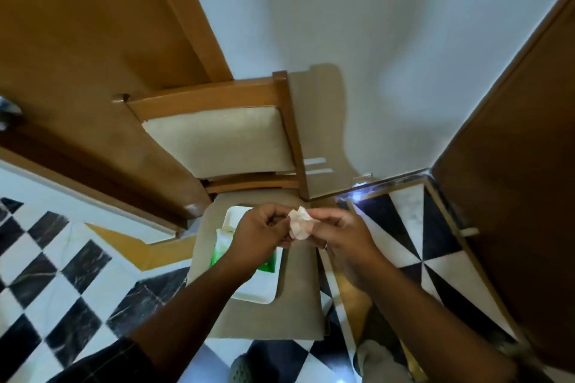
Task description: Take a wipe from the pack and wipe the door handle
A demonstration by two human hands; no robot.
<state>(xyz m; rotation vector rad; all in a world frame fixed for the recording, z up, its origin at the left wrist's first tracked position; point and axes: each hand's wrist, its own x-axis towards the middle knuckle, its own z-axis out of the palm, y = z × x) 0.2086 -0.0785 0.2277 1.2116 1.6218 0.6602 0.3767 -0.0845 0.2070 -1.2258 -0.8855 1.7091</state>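
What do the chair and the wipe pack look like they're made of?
The chair looks like varnished wood, going by its glossy orange-brown frame, with matte cream upholstery, probably fabric or vinyl. The wipe pack looks like soft glossy plastic film in green and white.

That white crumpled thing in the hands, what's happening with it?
A person holds a small crumpled white wipe between the left hand and the right hand, above a wooden chair with a beige cushioned seat. The green-and-white wipe pack lies on a white tray on that seat. The wooden door stands to the left; its handle is not yet being wiped.
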